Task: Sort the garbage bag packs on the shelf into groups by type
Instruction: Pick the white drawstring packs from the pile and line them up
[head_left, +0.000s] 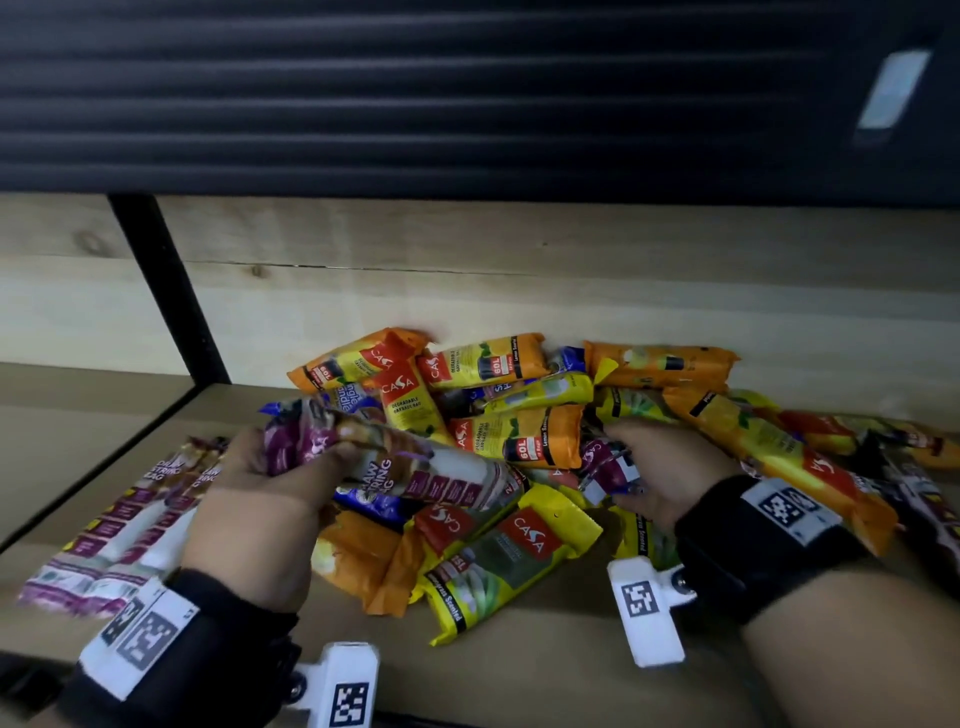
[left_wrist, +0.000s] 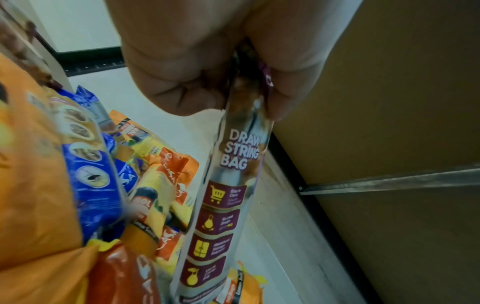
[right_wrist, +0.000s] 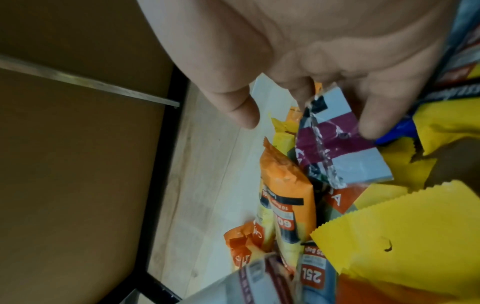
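My left hand (head_left: 260, 499) is nearest to me, at the front left of the shelf (head_left: 545, 649). Its fingers are curled around one end of a drawstring pack (head_left: 415, 467), white with purple, and the left wrist view shows the same pack (left_wrist: 221, 205) hanging from my closed fingers (left_wrist: 182, 82), with the words DRAW STRING BAG on it. The pack lies tilted across the front of the pile (head_left: 519, 441), above the other packs.

Just left of this hand, flat on the shelf, lie sorted packs (head_left: 119, 519) of the same white and purple type, side by side, apart from the pile.

My right hand (head_left: 660, 478) is at the right side of the pile, palm down, with the fingers bent. In the right wrist view the fingertips (right_wrist: 371, 115) pinch the end of a purple pack (right_wrist: 345, 144) that is partly under yellow packs (right_wrist: 402, 236).

Behind both hands the pile holds mixed packs: orange packs (head_left: 524, 436) marked 60L, yellow packs (head_left: 498, 566), and some blue packs (head_left: 374, 504), overlapping each other. The farthest orange ones touch the wooden back wall (head_left: 519, 291).
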